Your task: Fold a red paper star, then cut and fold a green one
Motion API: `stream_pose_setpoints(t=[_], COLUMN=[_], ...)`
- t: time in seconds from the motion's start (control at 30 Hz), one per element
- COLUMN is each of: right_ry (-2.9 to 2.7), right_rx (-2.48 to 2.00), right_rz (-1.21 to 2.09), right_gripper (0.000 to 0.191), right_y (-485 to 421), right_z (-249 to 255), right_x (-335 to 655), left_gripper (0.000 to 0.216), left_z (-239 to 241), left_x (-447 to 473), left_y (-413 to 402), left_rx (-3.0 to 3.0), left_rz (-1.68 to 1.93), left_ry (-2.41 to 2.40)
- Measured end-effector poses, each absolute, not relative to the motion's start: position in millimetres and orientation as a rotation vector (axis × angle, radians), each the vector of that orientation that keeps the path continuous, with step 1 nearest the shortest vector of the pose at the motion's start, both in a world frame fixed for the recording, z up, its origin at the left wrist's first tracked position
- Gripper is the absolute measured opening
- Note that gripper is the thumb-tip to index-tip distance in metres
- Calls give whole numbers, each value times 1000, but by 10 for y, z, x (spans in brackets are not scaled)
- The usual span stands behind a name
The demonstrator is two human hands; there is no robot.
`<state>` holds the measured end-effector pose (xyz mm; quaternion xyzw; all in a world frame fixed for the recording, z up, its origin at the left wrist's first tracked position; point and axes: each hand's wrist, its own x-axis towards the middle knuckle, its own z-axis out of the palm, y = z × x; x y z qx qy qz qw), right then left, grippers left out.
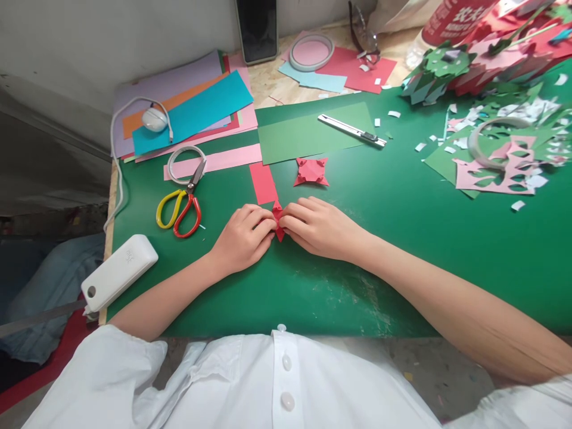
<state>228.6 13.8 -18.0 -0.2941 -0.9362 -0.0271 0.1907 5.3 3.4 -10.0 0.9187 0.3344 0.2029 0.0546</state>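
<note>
Your left hand (242,238) and right hand (319,228) pinch the red fold (277,213) between them on the tabletop (250,304), near the red strip (263,183), so align its edges before pressing each crease.

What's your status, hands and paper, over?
Left hand and right hand holding folded red paper. Second folded piece just beyond. Scissors off left, apart from hands.

The single camera sits on the person's head, looking forward and steeply down. The white, buttoned fabric shirt (250,381) is nearest, at six o'clock; the bare left hand (243,235) and bare right hand (322,227) show mid-frame over the smooth green tabletop (402,220); the flat grey wall (179,36) stands farther off at eleven.
</note>
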Motion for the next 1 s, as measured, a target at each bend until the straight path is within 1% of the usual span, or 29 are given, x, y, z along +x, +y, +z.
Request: stream_pose_setpoints(t=[1.0], right_ry=[-2594], right_rx=[-783], right_rz=[-108], right_gripper=[12], right_y=[143], right_z=[-191], right_x=[2296], left_gripper=[10], left_z=[-110], left_x=[54], left_y=[30], left_rx=[2798], left_rz=[630], left_ry=[1020])
